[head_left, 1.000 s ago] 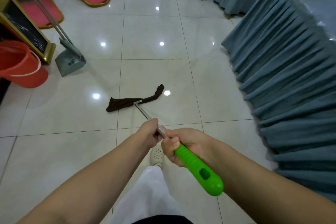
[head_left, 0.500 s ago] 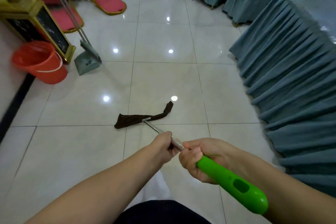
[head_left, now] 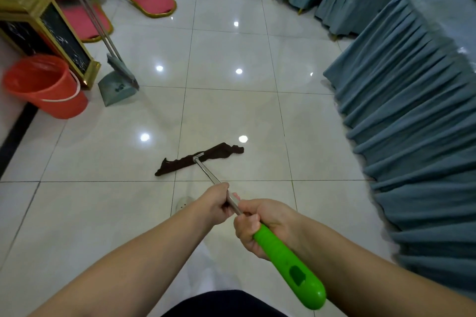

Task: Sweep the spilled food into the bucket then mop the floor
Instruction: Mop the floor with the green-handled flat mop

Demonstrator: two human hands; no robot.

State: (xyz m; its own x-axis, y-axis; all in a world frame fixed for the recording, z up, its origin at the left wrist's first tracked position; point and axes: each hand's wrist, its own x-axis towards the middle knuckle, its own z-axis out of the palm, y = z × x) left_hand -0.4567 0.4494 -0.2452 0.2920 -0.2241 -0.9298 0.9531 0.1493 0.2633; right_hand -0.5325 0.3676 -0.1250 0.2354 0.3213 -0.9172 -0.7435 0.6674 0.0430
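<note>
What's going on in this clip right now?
A person is mopping a tiled floor. Both hands grip the mop: the left hand on the metal shaft, the right hand at the top of the green handle. The dark mop cloth lies flat on the tiles. An orange bucket and a dustpan with broom stand aside on the left.

both hands grip the mop, its dark cloth flat on the floor.

Red chairs — gold-framed stand — teal skirted table.
</note>
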